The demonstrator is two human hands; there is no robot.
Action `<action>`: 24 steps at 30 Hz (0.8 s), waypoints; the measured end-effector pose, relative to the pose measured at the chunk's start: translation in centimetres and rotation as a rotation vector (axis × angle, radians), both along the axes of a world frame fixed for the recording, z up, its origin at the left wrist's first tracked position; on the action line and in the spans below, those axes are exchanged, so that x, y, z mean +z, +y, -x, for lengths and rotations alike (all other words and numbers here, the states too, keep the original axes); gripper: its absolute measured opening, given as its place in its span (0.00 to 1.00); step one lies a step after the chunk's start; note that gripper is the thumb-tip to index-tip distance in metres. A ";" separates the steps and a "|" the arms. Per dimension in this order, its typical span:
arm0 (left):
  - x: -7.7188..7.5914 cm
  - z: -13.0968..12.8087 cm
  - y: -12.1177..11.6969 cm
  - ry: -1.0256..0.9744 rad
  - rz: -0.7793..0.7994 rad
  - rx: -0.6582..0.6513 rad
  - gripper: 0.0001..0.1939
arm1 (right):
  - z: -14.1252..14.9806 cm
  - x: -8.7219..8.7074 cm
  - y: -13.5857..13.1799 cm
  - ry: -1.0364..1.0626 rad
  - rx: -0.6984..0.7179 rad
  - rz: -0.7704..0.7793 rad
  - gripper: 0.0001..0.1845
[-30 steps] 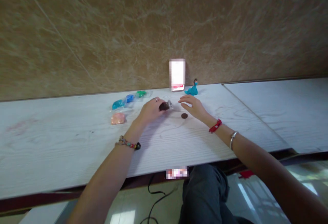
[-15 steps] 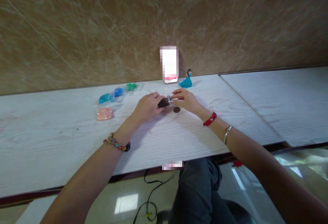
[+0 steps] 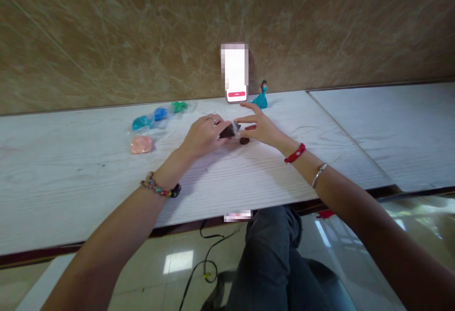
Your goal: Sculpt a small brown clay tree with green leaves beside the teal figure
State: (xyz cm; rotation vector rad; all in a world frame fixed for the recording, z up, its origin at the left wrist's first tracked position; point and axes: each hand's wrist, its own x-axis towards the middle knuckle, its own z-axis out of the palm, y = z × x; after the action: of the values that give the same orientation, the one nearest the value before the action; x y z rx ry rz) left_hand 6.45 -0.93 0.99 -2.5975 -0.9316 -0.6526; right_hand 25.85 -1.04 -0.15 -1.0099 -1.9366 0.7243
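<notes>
My left hand (image 3: 204, 135) is closed around a clear plastic packet of dark brown clay (image 3: 226, 132), its clear end sticking out to the right. My right hand (image 3: 261, 125) reaches in from the other side, fingers spread, one raised toward the phone. The lower fingertips are at the packet's clear end; whether they touch it I cannot tell. On the table just below them lies a small dark brown piece of clay (image 3: 244, 141). Behind my right hand stands a small figurine in a turquoise dress (image 3: 260, 100).
A lit phone (image 3: 236, 74) leans on the marble-patterned wall. Left of my hands lie packets of turquoise (image 3: 142, 123), blue (image 3: 160, 114), green (image 3: 178, 107) and pink clay (image 3: 141, 144). The white table (image 3: 213, 183) has a seam at right. A black cable (image 3: 204, 266) lies on the floor.
The fingers of my right hand have spread and one has lifted. My left hand keeps its hold on the packet. The whole view has shifted, with the table sitting higher in it.
</notes>
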 end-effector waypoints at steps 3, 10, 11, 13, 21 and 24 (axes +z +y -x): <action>-0.2 -0.1 -0.2 -0.092 0.016 0.035 0.13 | 0.0 0.2 -0.1 -0.014 0.020 -0.044 0.16; -0.3 -0.4 -0.7 -0.187 0.070 0.170 0.15 | 0.3 0.3 -0.1 -0.075 0.055 -0.096 0.14; -0.3 -0.4 -0.7 -0.190 0.069 0.180 0.15 | 0.4 0.3 -0.1 -0.068 0.058 -0.098 0.13; -0.1 -0.4 -0.8 -0.194 0.072 0.193 0.14 | 0.4 0.2 -0.1 -0.049 0.064 -0.107 0.12; 0.4 -0.1 -0.4 -0.185 0.082 0.165 0.15 | 0.8 0.2 -0.3 0.028 0.004 -0.067 0.12; 0.1 -0.3 -0.3 -0.138 0.064 0.161 0.16 | 0.9 0.3 -0.5 0.007 0.017 -0.049 0.12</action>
State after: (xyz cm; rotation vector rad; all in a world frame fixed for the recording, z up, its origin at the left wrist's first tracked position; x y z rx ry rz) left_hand 6.72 -1.25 1.04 -2.5231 -1.2085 -0.7773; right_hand 24.98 -1.52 0.11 -0.9609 -1.9499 0.6860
